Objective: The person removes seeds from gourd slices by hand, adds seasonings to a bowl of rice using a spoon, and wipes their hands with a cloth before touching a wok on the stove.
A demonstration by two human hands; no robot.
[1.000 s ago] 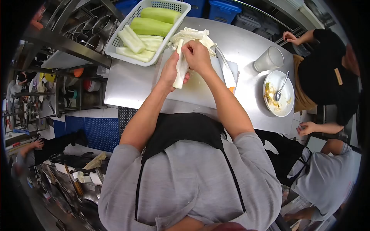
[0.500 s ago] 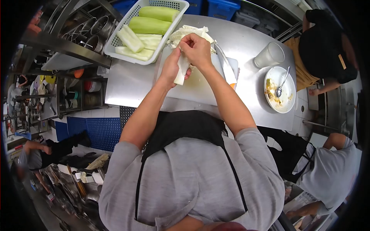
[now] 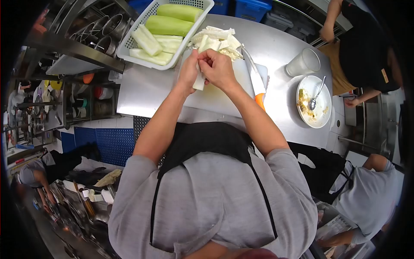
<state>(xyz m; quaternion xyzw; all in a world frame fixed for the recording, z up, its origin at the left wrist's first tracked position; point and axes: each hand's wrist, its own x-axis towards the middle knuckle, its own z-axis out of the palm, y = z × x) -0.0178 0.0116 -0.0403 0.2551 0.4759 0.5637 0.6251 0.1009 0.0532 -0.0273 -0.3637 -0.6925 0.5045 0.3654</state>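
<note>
Above a white cutting board [image 3: 228, 105], my left hand [image 3: 188, 74] is closed round a pale vegetable piece [image 3: 199, 82]. The fingers of my right hand [image 3: 216, 68] are pinched on the upper part of the same piece, beside my left fingertips. Just beyond my hands lies a heap of pale scraps [image 3: 230, 43]. A knife [image 3: 256, 84] with an orange handle rests at the board's right side. At the upper left, a white basket [image 3: 123, 52] holds green and pale vegetable pieces [image 3: 169, 26].
On the right of the steel table [image 3: 140, 95] are a glass [image 3: 303, 62] and a dirty plate [image 3: 303, 116] with a spoon. A person in black [image 3: 366, 47] stands beyond the table's right edge. Other people are at the lower right and far left.
My hands have drawn closer together around the piece, and its lower end now reaches less far down. More of the scrap heap and knife handle shows. The people at the right and left have moved.
</note>
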